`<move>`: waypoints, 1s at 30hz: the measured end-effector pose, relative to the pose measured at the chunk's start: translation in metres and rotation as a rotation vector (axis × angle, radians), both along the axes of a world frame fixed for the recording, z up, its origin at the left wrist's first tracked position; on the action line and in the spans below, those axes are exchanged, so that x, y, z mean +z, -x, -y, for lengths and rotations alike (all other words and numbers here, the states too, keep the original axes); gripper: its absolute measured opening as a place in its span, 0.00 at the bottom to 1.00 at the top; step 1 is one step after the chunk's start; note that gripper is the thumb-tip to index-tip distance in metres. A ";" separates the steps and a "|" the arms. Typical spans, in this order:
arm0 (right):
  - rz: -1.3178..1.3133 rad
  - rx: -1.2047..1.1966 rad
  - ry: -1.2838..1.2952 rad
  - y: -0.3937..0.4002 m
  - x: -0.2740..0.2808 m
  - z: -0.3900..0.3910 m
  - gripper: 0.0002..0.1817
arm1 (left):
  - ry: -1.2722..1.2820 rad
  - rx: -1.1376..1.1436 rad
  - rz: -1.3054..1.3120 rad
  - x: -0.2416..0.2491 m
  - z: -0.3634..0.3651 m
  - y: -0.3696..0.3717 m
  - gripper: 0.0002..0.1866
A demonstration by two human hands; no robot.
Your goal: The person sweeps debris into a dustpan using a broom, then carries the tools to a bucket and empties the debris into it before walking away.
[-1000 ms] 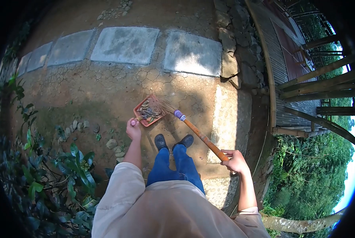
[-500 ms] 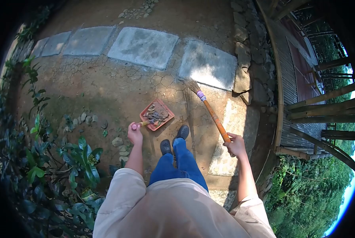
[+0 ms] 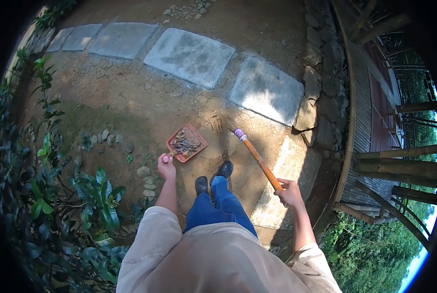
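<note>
My left hand (image 3: 167,166) is closed round the handle of a red dustpan (image 3: 199,146), which rests on the ground in front of my feet. Dry leaves (image 3: 185,142) lie inside the pan. A broom (image 3: 259,158) with an orange handle and a purple band is gripped in my right hand (image 3: 290,193). Its spread bristles (image 3: 222,123) touch the cracked soil just to the right of the dustpan's upper edge.
Pale concrete slabs (image 3: 190,57) cross the ground ahead. A stone border (image 3: 312,93) and a bamboo structure (image 3: 357,127) stand on the right. Leafy shrubs (image 3: 101,200) crowd the left, near small stones (image 3: 144,171). A textured slab (image 3: 282,180) lies beneath the broom handle.
The broom's bristles have moved left and closer to the dustpan. The dustpan has shifted slightly left and turned a little. The head view has also shifted.
</note>
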State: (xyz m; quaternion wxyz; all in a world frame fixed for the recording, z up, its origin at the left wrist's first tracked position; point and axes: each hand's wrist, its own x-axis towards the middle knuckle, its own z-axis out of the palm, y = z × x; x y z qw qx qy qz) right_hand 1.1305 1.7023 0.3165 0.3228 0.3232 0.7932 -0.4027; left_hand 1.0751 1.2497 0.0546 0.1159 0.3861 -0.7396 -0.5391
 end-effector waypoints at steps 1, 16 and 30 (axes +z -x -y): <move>-0.011 -0.016 -0.003 0.000 0.005 -0.004 0.36 | -0.014 0.011 0.004 0.000 0.001 -0.001 0.19; -0.039 0.106 -0.079 0.057 0.011 0.000 0.36 | -0.102 0.082 -0.073 -0.006 0.042 -0.012 0.20; 0.106 0.286 -0.088 0.028 0.066 0.047 0.35 | -0.095 0.076 -0.023 -0.022 0.047 -0.013 0.22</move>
